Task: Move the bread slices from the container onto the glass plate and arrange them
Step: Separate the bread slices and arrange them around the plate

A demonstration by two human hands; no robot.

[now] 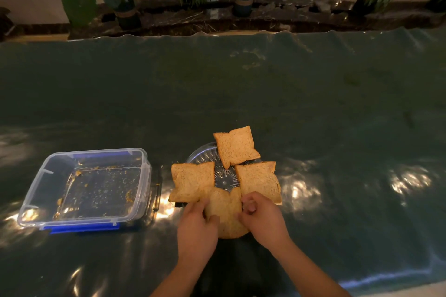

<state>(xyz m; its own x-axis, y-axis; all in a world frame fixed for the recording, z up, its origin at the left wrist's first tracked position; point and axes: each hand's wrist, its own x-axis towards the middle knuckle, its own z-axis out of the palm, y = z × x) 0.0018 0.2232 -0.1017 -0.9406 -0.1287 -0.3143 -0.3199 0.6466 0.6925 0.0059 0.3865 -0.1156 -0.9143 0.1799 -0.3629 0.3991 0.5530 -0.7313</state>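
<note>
The container (84, 190) sits near the left part of the table's near edge and holds only crumbs. The glass plate (201, 153) lies just to its right, carrying all four bread slices in a cross around the bare plate centre: far slice (235, 146), left slice (191, 181), right slice (260, 182), near slice (225, 214).

The near slice lies directly between the hands, overhanging the plate rim toward the table's near edge. The left hand (196, 229) pinches its left edge, thumb on top; the right hand (263, 220) pinches its right edge, fingers curled. Both hands are equally close.

Judgement: transfer is complete and arranging is in progress. The remaining correction appears to be a short push away from the person, seating the near slice further onto the plate without disturbing the neighbouring slices it touches.
</note>
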